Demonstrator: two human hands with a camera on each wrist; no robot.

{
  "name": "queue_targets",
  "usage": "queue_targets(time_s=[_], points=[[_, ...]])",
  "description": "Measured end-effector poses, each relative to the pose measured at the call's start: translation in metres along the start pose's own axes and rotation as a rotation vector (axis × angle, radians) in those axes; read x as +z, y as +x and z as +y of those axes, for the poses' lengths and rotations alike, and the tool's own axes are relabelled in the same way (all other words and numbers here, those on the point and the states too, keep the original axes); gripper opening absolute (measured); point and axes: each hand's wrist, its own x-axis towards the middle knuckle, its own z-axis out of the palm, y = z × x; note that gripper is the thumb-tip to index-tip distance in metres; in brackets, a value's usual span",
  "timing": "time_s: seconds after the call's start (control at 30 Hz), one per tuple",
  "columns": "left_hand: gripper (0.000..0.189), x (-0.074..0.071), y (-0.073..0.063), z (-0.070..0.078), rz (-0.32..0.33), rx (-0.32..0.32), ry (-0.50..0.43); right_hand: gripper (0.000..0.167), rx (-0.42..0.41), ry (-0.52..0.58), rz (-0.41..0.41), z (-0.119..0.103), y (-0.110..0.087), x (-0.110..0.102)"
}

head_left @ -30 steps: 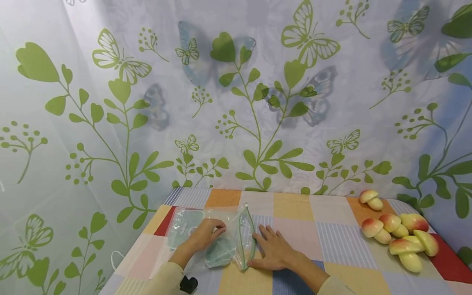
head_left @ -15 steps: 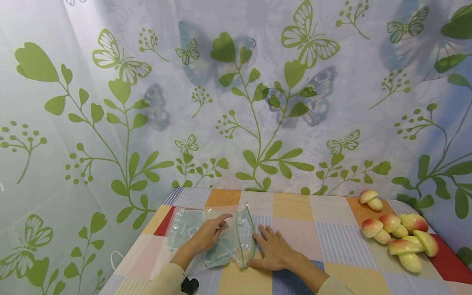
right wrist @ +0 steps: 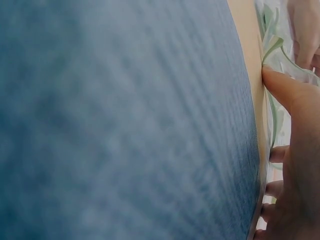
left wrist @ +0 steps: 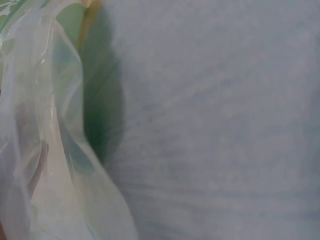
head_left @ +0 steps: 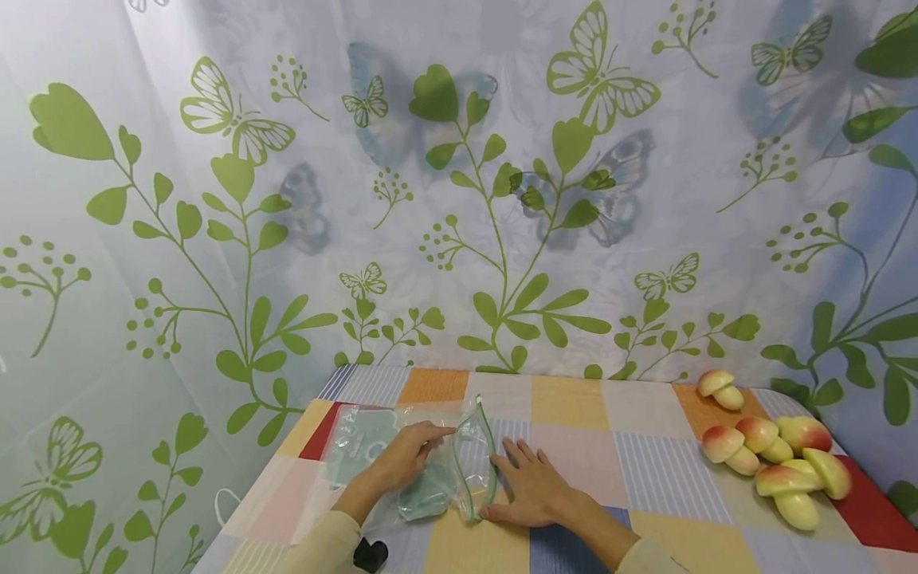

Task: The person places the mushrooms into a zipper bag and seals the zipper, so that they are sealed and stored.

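On the table (head_left: 674,470) lies a clear bag (head_left: 448,470), gaping.
The right hand (head_left: 534,482) lies with fingers apart at its edge; whether the left hand (head_left: 405,458) pinches it cannot be told. Opening seems the step; next calls for keeping the zip (head_left: 491,437) spread.

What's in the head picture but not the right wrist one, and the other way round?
Only the head view shows the yellow mushrooms, the butterfly curtain and a small black thing.

Only the right wrist view shows the blue cloth close up, filling most of the picture.

Both show the left hand, the right hand and the green-edged clear bag.
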Motion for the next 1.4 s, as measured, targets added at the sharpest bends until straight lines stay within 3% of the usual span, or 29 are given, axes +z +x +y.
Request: queue_targets(time_s=[0.23, 0.43, 0.67, 0.93, 1.1, 1.4], points=[[0.040, -0.001, 0.001, 0.001, -0.002, -0.013, -0.018, 0.099, 0.006, 0.010, -0.017, -0.005, -0.002, -0.006], [0.038, -0.001, 0.003, 0.006, 0.011, -0.065, -0.040, 0.098, 0.019, 0.000, -0.038, -0.008, -0.002, -0.009], [0.056, 0.002, 0.008, 0.015, 0.062, -0.139, 0.002, 0.098, 0.026, -0.003, -0.041, -0.009, -0.001, -0.008], [0.036, 0.003, 0.011, 0.018, 0.092, -0.113, 0.008, 0.099, 0.037, 0.002, -0.048, -0.009, -0.001, -0.007], [0.034, 0.002, 0.010, 0.017, 0.088, -0.121, 0.010, 0.100, 0.038, -0.004, -0.035, -0.005, 0.001, -0.004], [0.034, 0.001, 0.014, 0.025, 0.165, 0.000, 0.243, 0.103, 0.023, -0.010, -0.008, 0.001, 0.002, 0.002]])
